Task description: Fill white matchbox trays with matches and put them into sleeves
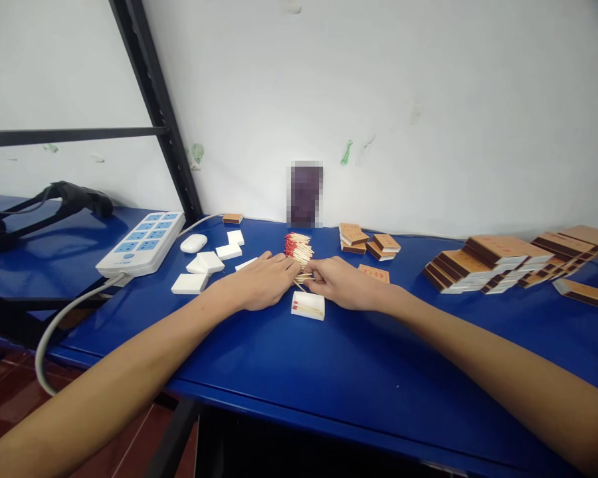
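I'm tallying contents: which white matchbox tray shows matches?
The matchbox tray on the near side of the match pile; red-tipped matches lie inside. None show in the other trays near the power strip.

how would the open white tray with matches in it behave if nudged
The white tray would probably feel light, given its thin walls and few contents. It seems likelier to slide than tip, lying flat and low on the blue table. The loose matches inside may shift, with room around them.

Bare forearms (142,358) taper to slim wrists (229,293) and uncovered fingers (280,264).
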Action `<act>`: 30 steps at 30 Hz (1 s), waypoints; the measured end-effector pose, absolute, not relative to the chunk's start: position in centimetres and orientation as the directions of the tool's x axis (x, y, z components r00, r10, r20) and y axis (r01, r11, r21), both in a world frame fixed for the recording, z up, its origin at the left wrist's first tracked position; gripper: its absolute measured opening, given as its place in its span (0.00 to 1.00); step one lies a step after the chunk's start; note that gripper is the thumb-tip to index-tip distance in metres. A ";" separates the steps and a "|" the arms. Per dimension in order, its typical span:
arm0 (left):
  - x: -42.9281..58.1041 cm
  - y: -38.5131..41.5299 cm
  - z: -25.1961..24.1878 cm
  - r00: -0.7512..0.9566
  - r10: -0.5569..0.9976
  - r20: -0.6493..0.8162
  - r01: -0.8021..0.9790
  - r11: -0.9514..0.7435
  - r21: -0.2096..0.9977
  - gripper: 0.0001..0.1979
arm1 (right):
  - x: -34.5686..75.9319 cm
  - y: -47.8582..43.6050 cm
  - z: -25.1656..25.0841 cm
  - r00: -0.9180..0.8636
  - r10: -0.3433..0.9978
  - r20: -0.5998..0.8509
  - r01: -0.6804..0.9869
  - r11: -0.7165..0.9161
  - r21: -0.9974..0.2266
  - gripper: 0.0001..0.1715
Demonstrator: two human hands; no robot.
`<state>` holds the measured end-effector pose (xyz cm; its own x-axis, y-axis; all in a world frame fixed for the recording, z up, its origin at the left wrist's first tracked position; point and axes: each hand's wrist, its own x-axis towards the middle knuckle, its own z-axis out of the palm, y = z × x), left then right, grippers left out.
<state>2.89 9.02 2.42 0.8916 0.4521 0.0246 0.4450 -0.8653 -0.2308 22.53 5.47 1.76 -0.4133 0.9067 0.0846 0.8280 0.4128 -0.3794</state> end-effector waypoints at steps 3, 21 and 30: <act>2.9 8.8 2.9 0.886 0.464 0.015 0.456 -0.862 -0.223 0.10 | 22.6 5.3 2.4 -0.418 0.904 0.094 0.823 0.420 -0.382 0.10; 2.7 6.5 4.2 0.931 0.364 0.030 0.365 -0.931 -0.008 0.06 | 22.3 2.8 6.7 -0.421 0.866 -0.270 0.841 0.261 -0.474 0.09; 2.7 6.6 4.3 0.930 0.351 0.109 0.346 -0.936 0.058 0.04 | 22.2 2.5 6.4 -0.446 0.847 -0.289 0.824 0.262 -0.502 0.07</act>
<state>2.74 6.60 4.31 0.9301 0.3506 0.1093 0.3462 -0.9364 0.0580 22.21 2.53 6.38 -0.4457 0.8472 -0.2890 0.8241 0.2623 -0.5021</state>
